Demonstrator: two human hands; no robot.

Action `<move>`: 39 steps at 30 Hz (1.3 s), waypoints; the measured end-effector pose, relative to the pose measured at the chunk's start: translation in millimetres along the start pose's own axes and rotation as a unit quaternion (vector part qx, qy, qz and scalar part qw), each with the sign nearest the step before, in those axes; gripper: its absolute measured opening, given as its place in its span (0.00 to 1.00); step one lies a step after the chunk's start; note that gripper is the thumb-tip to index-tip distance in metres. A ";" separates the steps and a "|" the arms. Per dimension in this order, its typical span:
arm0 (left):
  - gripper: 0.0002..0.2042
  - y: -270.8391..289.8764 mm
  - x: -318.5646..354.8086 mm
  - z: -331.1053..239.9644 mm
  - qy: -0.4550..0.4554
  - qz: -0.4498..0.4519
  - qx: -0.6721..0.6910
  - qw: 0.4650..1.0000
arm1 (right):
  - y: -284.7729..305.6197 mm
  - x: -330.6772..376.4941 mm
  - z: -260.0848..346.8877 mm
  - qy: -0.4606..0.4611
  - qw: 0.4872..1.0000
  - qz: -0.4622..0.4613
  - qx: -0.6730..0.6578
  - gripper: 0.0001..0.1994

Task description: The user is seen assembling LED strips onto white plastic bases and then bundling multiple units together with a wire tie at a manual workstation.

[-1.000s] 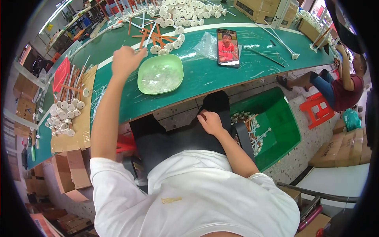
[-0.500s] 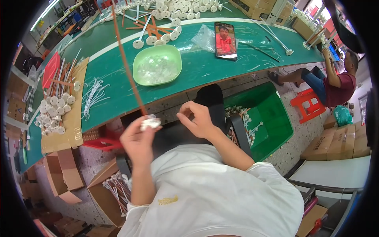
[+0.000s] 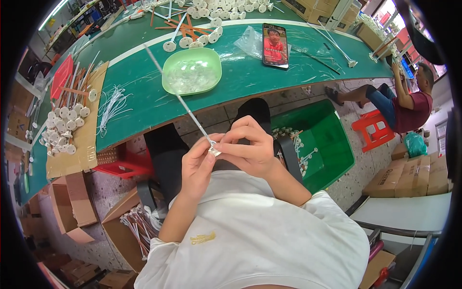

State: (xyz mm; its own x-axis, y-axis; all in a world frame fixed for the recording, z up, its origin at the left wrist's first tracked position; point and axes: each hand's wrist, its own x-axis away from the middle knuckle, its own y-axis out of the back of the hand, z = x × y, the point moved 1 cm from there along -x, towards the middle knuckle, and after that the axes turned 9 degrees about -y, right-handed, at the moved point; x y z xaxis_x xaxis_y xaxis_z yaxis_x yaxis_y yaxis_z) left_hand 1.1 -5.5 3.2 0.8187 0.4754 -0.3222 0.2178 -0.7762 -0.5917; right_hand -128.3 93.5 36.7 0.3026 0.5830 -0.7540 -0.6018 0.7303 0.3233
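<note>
1. I saw the green bench (image 3: 144, 101) curving across the top, with a green crate (image 3: 327, 144) on the floor below its near edge.
2. A green bowl (image 3: 191, 71) sat near that near edge.
3. My left hand (image 3: 197, 166) and right hand (image 3: 250, 149) met over my lap.
4. Both pinched the thin white rod (image 3: 185, 107) at its lower end, which slanted up toward the bowl.

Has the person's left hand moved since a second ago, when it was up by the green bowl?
Yes. The left hand has come back from the green bowl on the table to the lap, where it meets the right hand on a thin stick.
</note>
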 end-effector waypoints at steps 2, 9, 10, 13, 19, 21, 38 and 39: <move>0.21 7.9 0.3 2.1 -0.049 0.015 -0.108 0.993 | 1.1 -1.0 3.0 0.012 0.999 0.014 0.026 0.16; 0.23 2.7 1.8 -0.1 -0.014 -0.018 -0.015 1.000 | 0.6 -3.6 4.0 0.034 0.999 -0.012 -0.033 0.15; 0.23 3.3 1.8 0.2 -0.006 -0.009 0.022 1.000 | 1.8 -4.0 3.4 0.047 0.998 -0.015 -0.039 0.16; 0.23 3.0 3.1 0.8 0.000 0.007 0.055 0.998 | 2.6 -4.1 3.6 0.062 0.996 -0.022 -0.054 0.16; 0.22 4.8 2.2 -1.0 -0.003 0.023 0.052 0.998 | -4.9 -1.5 0.5 0.083 0.995 -0.048 -0.038 0.16; 0.22 7.4 1.4 -3.2 -0.001 0.035 0.074 0.997 | 0.4 -4.4 2.4 0.065 0.996 -0.005 -0.062 0.14; 0.18 11.5 -0.1 -18.6 -0.106 -0.014 -0.337 0.936 | 1.2 -2.5 -12.3 -0.127 0.969 0.148 -0.154 0.12; 0.18 10.6 -1.1 -22.6 -0.130 0.006 -0.459 0.879 | 1.7 -1.9 -11.5 -0.127 0.968 0.150 -0.155 0.12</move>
State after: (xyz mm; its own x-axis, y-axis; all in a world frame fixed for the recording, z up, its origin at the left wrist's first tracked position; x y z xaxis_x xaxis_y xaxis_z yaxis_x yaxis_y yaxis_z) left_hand 14.5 -23.6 14.0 0.7009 0.4512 -0.5524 0.6449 -0.7317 0.2208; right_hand -138.4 89.5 32.2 0.2286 0.8499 -0.4747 -0.8719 0.3957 0.2885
